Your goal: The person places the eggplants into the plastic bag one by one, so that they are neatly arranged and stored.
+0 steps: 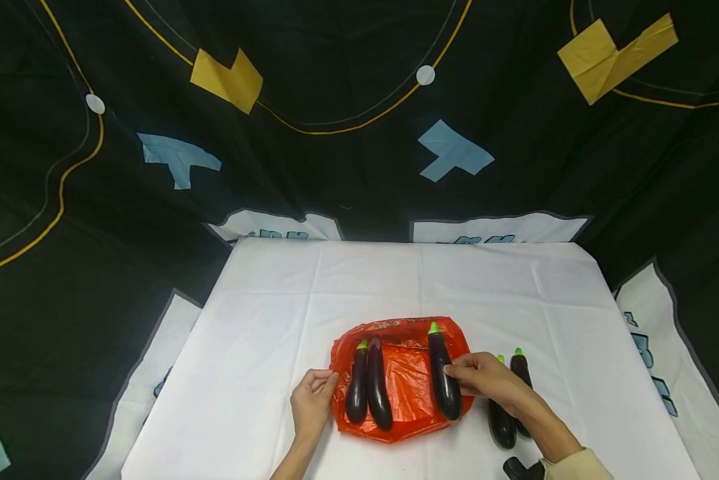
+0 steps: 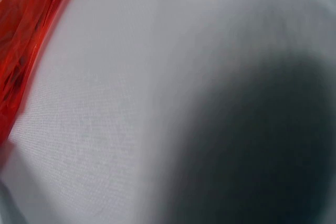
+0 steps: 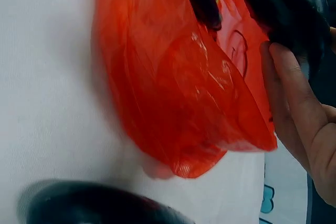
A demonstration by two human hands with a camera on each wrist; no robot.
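Note:
A red plastic bag (image 1: 407,373) lies spread on the white table, with two dark purple eggplants (image 1: 379,387) side by side on its left part. My right hand (image 1: 485,380) holds another eggplant (image 1: 443,373) over the bag's right part, thumb and fingers around its side. The right wrist view shows the fingers (image 3: 296,82) against that dark eggplant (image 3: 286,14) beside the red bag (image 3: 168,77). At the bag's left edge, my left hand (image 1: 313,403) pinches the plastic. The left wrist view catches only a strip of the bag (image 2: 23,35) and a dark blur.
Two more eggplants (image 1: 501,420) lie on the table right of the bag, partly behind the right forearm. A white cloth (image 1: 263,313) covers the table. Black fabric (image 1: 335,180) with yellow and blue shapes hangs behind it.

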